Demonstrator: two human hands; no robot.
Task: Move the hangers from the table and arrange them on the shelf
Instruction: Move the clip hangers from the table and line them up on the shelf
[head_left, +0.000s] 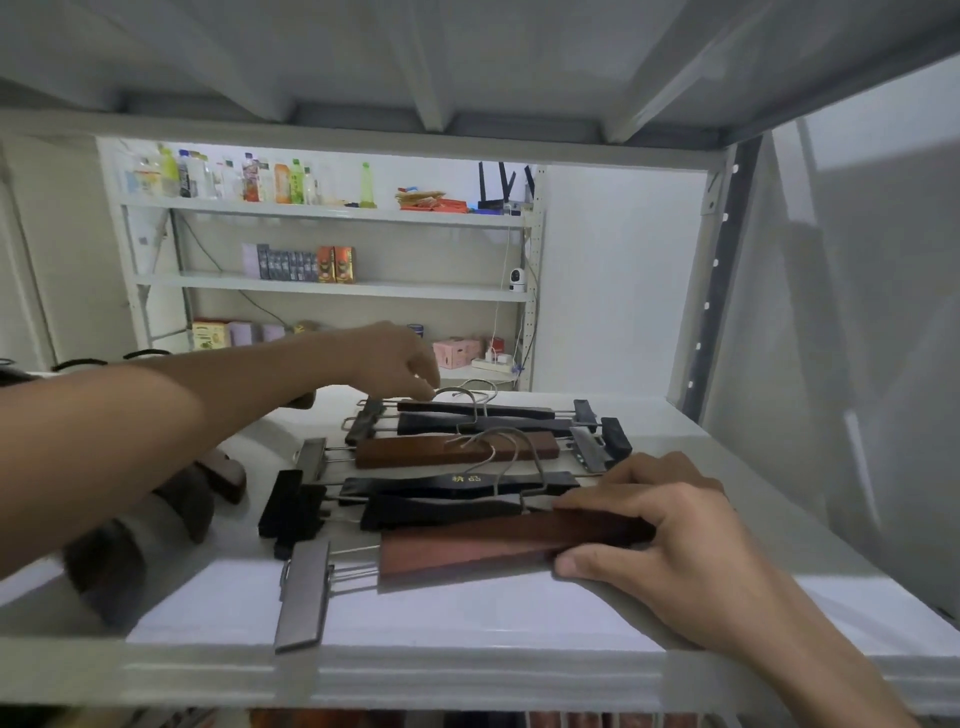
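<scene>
Six clip hangers lie in a row on the white shelf (467, 613), bars running left to right and stacked from near to far, so each stays flat and the row reads as tidy; the nearest is a reddish-brown hanger (467, 545), with its grey clip (304, 597) sticking out toward the shelf's near edge; beyond it lie two black hangers (441, 499), then a brown hanger (447, 449), then two more dark hangers (478, 415) at the far end; the wire hooks (498, 452) lie flat across the bars, which looks deliberate, as upright hooks would snag.

The right hand (660, 525) comes in from the near right, palm down; its fingers curl over the far edge of the reddish-brown hanger's right end and the thumb presses the near edge, so it is clamped on that bar, probably to square it against its neighbour.

The left hand (400, 364) reaches from the left across the shelf, forearm level, wrist bent down; its fingertips meet at the hook of the farthest hanger, pinching it as far as can be judged, likely to turn it flat.

Some dark rounded things (197, 499) lie on the shelf under the left forearm; I cannot tell what they are; a far rack (332, 213) holds bottles and boxes.
</scene>
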